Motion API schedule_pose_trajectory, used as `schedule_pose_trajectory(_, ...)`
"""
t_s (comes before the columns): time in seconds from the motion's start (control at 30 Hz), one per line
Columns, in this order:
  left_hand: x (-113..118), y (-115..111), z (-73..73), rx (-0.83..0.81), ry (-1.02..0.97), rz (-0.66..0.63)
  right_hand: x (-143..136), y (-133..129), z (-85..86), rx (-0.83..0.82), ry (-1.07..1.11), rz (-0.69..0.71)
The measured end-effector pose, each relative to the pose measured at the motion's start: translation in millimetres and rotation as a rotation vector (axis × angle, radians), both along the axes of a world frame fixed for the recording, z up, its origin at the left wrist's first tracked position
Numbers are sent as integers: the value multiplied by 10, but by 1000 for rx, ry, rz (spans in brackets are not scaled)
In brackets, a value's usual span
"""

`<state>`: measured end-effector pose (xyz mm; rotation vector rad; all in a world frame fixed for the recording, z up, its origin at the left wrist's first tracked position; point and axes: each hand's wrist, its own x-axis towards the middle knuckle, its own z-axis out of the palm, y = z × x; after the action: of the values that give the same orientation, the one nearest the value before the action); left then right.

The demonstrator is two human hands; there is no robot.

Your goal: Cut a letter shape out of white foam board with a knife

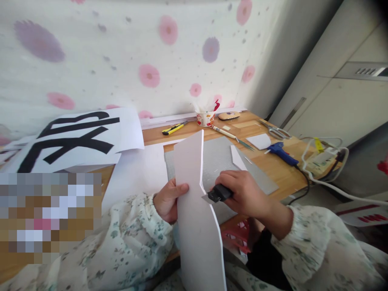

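Observation:
My left hand (171,198) grips the left edge of a tall white foam board (194,226), thumb on its near face and fingers behind it. The board stands upright, and its right edge runs uneven, with a notch about halfway up. In my right hand (242,192) is a black utility knife (220,193), closed in the fingers. Its short blade points left and meets the board's right edge near the notch. Behind the board lies a grey cutting mat (216,161) with a white offcut (238,157) on it.
Along the back are a yellow utility knife (175,128), a paper cup (206,119) and a mouse (229,116). To the right lie scissors (275,131), a blue glue gun (283,153) and a white cable (330,190). Printed paper (130,129) is at left; a red basket (242,236) sits below.

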<state>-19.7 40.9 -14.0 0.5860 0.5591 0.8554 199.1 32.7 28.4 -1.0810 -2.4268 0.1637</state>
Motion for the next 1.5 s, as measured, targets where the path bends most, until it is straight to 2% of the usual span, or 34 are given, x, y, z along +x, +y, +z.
schedule_pose_trajectory(0.27,-9,-12,32,21,-37,-59,-57,23,27,81,-51,9)
schedule_pose_trajectory(0.63,1,-30,3,87,-115,-121,-81,60,32,94,0,36)
schedule_pose_trajectory(1.5,3,-52,41,115,-122,-132,-175,56,-35,88,65,-29)
